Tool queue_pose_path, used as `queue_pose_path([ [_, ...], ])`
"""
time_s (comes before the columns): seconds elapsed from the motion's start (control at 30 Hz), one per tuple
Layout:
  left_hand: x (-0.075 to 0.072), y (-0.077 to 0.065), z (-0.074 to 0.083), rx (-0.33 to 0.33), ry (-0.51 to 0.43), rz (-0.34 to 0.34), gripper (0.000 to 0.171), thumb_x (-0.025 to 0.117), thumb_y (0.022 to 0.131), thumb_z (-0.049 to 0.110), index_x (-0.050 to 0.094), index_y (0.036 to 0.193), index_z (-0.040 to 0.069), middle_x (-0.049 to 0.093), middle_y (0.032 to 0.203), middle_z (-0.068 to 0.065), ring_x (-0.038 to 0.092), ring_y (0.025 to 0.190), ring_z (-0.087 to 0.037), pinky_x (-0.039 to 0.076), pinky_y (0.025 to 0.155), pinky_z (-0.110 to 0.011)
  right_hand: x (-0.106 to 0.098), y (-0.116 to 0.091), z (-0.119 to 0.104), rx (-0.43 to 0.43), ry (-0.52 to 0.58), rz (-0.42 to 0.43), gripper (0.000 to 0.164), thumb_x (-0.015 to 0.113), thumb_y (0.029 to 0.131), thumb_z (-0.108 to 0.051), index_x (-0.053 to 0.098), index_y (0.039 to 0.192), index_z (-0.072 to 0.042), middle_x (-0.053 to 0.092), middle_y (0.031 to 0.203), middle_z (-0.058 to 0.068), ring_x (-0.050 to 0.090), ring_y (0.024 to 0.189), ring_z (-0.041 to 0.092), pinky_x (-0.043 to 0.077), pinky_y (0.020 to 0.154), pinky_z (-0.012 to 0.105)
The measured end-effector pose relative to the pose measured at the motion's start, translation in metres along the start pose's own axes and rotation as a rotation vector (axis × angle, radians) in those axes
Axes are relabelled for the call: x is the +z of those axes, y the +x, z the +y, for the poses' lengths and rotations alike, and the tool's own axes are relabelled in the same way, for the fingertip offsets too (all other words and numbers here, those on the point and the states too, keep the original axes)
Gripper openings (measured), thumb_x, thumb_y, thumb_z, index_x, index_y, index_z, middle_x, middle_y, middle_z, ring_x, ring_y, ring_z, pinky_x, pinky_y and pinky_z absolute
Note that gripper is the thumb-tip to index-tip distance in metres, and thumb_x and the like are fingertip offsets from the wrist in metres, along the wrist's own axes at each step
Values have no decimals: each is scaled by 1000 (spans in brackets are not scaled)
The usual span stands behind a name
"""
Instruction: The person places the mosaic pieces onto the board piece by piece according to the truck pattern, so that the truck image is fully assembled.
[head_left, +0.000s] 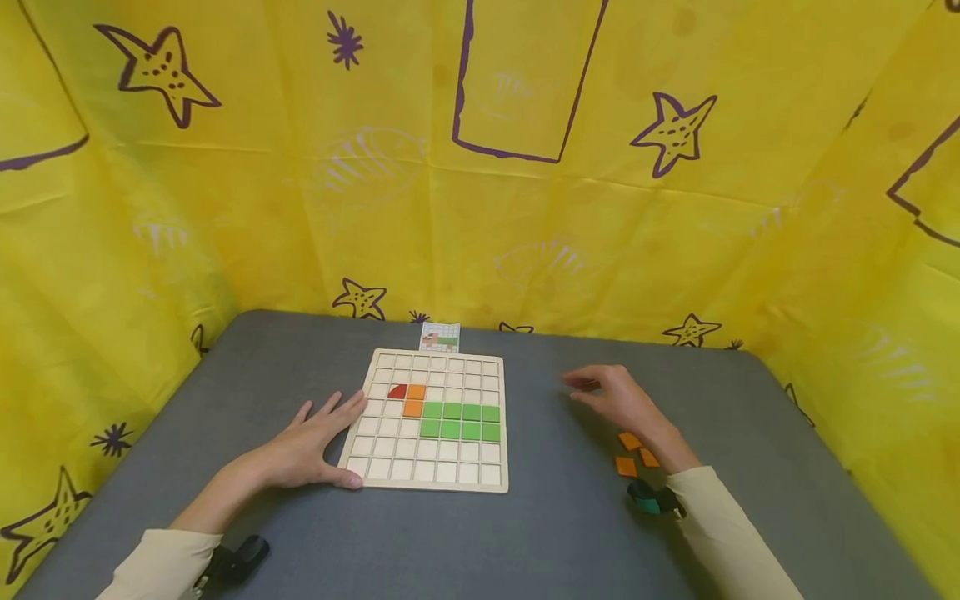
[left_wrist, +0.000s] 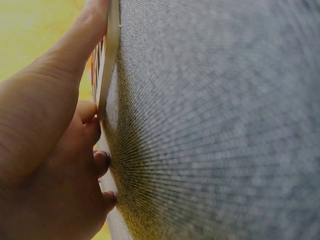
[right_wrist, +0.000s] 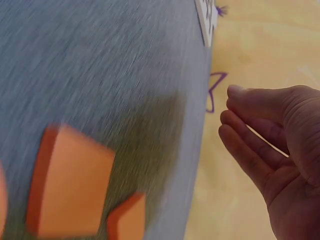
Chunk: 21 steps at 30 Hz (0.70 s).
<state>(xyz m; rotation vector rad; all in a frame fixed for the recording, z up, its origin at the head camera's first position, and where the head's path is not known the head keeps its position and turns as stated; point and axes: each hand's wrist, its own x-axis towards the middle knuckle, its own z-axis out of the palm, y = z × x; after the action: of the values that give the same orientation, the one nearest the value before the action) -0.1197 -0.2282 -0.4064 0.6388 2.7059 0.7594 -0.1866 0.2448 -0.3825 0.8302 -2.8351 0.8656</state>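
Observation:
A wooden grid board (head_left: 457,450) lies on the table, holding a red quarter-round tile (head_left: 398,392), two orange square tiles (head_left: 413,407) and two rows of green square tiles (head_left: 452,419). Along the board's left edge rests my left hand (head_left: 311,446), fingers spread and thumb at the near corner. To the right of the board, my right hand (head_left: 615,404) hovers above the table with loosely bent fingers. Nothing shows between its thumb and fingertips in the right wrist view. Three loose orange tiles (right_wrist: 75,185) lie on the table below the right wrist.
A small picture card (head_left: 440,337) with a coloured pattern lies at the board's far edge. The grey table (head_left: 450,550) is bordered at the back and sides by yellow cloth (head_left: 480,225) with drawn starfish.

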Motion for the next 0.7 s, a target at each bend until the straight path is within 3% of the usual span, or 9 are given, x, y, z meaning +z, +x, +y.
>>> queue_pose_path([
  [0.23,0,1,-1,-8,3,0,119,77,68,64,21,156,7,16,162,-16,6,146,-48,-5,109,-69,-11,-21,21,35,3,22,28,70,88,-1,70,116,2,72,110,13,69,97,28,55,84,43],
  [0.7,0,0,-1,-7,4,-3,119,77,68,64,21,156,7,15,162,-16,6,146,-48,-5,109,-69,-37,-67,48,110,-107,30,31,76,84,-7,71,113,2,73,105,13,70,92,29,57,77,42],
])
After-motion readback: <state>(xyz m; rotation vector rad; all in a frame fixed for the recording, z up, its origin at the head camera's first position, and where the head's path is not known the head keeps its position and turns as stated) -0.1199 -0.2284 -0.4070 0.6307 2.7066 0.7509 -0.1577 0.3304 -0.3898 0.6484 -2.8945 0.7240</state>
